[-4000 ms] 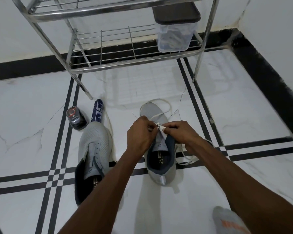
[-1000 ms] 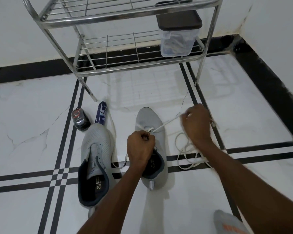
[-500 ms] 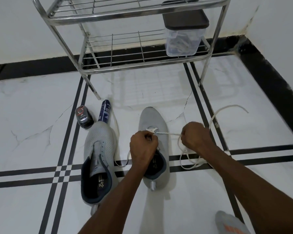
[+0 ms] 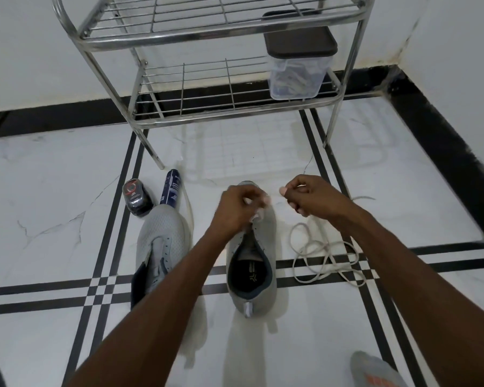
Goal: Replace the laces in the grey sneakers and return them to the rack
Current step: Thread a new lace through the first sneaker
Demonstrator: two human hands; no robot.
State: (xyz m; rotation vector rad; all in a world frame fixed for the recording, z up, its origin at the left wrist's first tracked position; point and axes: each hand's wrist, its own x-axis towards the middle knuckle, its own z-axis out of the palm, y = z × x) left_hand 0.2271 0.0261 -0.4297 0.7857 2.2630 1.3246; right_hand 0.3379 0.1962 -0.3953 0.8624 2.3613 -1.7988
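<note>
1. our left hand (image 4: 236,209) is over the front of the right-hand grey sneaker (image 4: 252,268), fingers curled and pinching something pale at the top of its opening; motion blur hides just what it grips
2. our right hand (image 4: 309,198) hangs just right of that sneaker's toe, fingers curled in a pinch; a blurred pale line seems to run between our two hands, so we take it to be holding the white lace (image 4: 323,251), though we cannot be sure
3. the rest of that lace lies in loose loops on the floor (image 4: 53,196) to the right of the sneaker, under our right forearm
4. the other grey sneaker (image 4: 162,244) lies on the floor to the left, partly hidden by our left forearm, its eyelets showing no lace
5. a second pale lace (image 4: 189,203) lies on the floor along that sneaker's toe
6. past its toe lie a dark blue spray can (image 4: 171,191) and a small black bottle (image 4: 137,199)
7. the metal rack (image 4: 207,113) stands at the wall beyond; a clear box with a dark lid (image 4: 298,65) sits on its lower shelf at the right
</note>
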